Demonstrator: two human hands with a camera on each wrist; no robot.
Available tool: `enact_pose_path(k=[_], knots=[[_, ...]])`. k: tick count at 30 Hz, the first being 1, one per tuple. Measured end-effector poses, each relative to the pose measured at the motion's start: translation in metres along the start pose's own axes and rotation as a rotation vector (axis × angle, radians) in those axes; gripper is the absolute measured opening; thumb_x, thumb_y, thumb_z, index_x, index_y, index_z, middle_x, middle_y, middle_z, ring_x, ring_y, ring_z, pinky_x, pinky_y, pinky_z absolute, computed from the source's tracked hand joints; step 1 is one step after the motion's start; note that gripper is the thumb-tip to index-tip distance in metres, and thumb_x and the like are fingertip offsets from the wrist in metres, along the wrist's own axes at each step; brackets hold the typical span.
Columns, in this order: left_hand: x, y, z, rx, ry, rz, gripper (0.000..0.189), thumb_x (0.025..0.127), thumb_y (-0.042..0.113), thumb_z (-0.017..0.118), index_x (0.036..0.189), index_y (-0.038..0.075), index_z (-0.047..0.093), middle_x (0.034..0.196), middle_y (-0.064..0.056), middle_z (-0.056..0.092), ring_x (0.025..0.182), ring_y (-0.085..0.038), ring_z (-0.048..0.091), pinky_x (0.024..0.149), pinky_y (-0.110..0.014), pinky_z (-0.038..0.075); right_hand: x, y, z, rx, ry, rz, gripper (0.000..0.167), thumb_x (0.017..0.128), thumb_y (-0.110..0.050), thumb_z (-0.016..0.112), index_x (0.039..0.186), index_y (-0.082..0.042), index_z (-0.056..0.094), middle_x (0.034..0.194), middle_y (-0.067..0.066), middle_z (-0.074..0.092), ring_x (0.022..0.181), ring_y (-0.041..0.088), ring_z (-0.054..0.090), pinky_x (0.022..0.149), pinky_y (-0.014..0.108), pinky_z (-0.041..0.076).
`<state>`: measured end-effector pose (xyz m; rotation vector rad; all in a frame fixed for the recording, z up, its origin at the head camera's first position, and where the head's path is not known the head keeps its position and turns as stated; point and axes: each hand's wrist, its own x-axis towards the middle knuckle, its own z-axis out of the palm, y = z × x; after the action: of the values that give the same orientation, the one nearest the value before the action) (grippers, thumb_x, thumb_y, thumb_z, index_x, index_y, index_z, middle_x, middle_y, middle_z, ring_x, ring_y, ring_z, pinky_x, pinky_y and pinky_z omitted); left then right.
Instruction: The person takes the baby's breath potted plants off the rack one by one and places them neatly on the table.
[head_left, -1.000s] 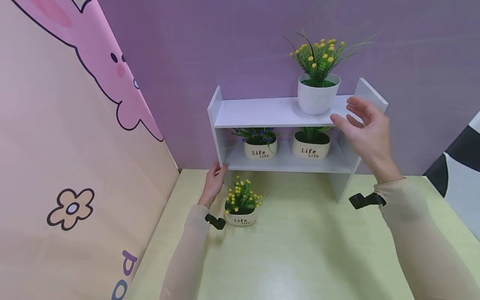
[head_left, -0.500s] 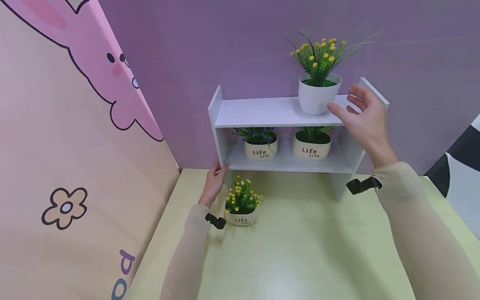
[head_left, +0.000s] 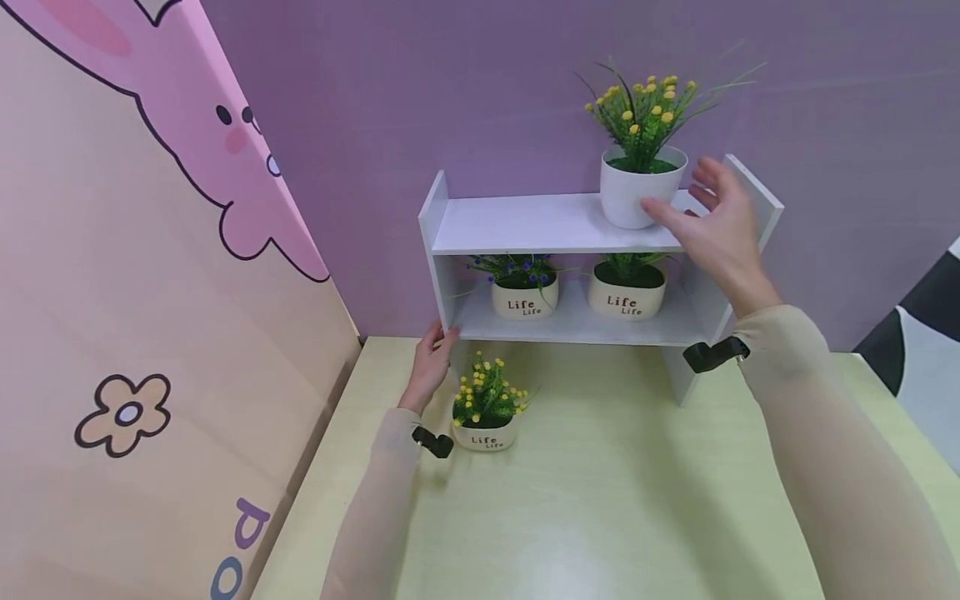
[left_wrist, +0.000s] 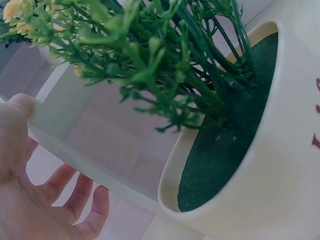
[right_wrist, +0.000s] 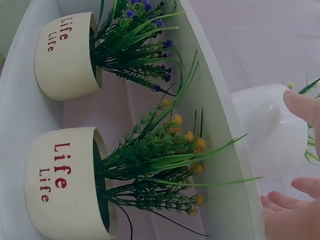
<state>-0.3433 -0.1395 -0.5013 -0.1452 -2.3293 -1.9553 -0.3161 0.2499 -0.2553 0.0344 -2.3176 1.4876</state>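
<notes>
Left hand (head_left: pixel 431 362) grips shelf (head_left: pixel 517 223) — right (head_left: pixel 718 233) beside pot (head_left: pixel 636 188) (white).

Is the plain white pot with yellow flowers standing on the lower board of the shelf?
No, the white pot stands on the top board of the shelf, beside the right hand.

Our cartoon-papered corner, with three cream "Life" planters.
On our left, a beige panel (head_left: pixel 112 275) carries a pink cartoon animal (head_left: pixel 187 108), an outlined flower (head_left: pixel 128 413) and lettering; behind runs a purple wall (head_left: pixel 337 125). One yellow-flowered planter (head_left: pixel 483 437) stands upright on our pale table (head_left: pixel 570 500); above it we see a blue-flowered planter (head_left: pixel 525 302) beside an orange-flowered planter (head_left: pixel 627 302). Far right, we notice a black-and-white surface (head_left: pixel 930 375).
</notes>
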Motion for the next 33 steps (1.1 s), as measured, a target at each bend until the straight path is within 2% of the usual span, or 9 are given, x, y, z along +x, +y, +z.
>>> enact_pose_path(k=[10, 20, 29, 33], knots=[[-0.002, 0.000, 0.000, -0.008, 0.000, -0.006, 0.059, 0.112, 0.042, 0.055, 0.167, 0.025, 0.039, 0.153, -0.020, 0.055, 0.143, -0.044, 0.054, 0.113, -0.071, 0.044, 0.011, -0.005, 0.006, -0.032, -0.008, 0.049, 0.109, 0.089, -0.055, 0.080, 0.172, -0.022, 0.018, 0.177, 0.004, 0.026, 0.162, 0.027, 0.032, 0.132, 0.040, 0.029], [-0.002, 0.000, -0.001, -0.007, 0.002, 0.004, 0.060, 0.112, 0.043, 0.055, 0.167, 0.027, 0.038, 0.151, -0.019, 0.056, 0.142, -0.041, 0.056, 0.112, -0.071, 0.045, 0.016, -0.006, 0.010, -0.057, -0.022, 0.045, 0.111, 0.090, -0.054, 0.079, 0.173, -0.023, 0.014, 0.178, 0.008, 0.025, 0.162, 0.031, 0.032, 0.132, 0.043, 0.029], [-0.002, -0.002, 0.000, 0.001, 0.006, 0.008, 0.057, 0.112, 0.045, 0.054, 0.165, 0.027, 0.042, 0.148, -0.019, 0.057, 0.140, -0.040, 0.057, 0.110, -0.066, 0.049, 0.018, -0.007, 0.012, -0.079, -0.028, 0.069, 0.110, 0.088, -0.058, 0.080, 0.173, -0.028, 0.015, 0.176, 0.007, 0.031, 0.159, 0.031, 0.038, 0.130, 0.046, 0.033], [-0.001, -0.002, 0.000, -0.007, 0.006, 0.012, 0.057, 0.112, 0.044, 0.055, 0.165, 0.027, 0.042, 0.148, -0.019, 0.057, 0.139, -0.040, 0.057, 0.111, -0.068, 0.047, 0.018, -0.008, 0.012, -0.075, -0.032, 0.070, 0.109, 0.089, -0.058, 0.079, 0.172, -0.028, 0.017, 0.174, 0.008, 0.035, 0.156, 0.031, 0.042, 0.128, 0.046, 0.037]])
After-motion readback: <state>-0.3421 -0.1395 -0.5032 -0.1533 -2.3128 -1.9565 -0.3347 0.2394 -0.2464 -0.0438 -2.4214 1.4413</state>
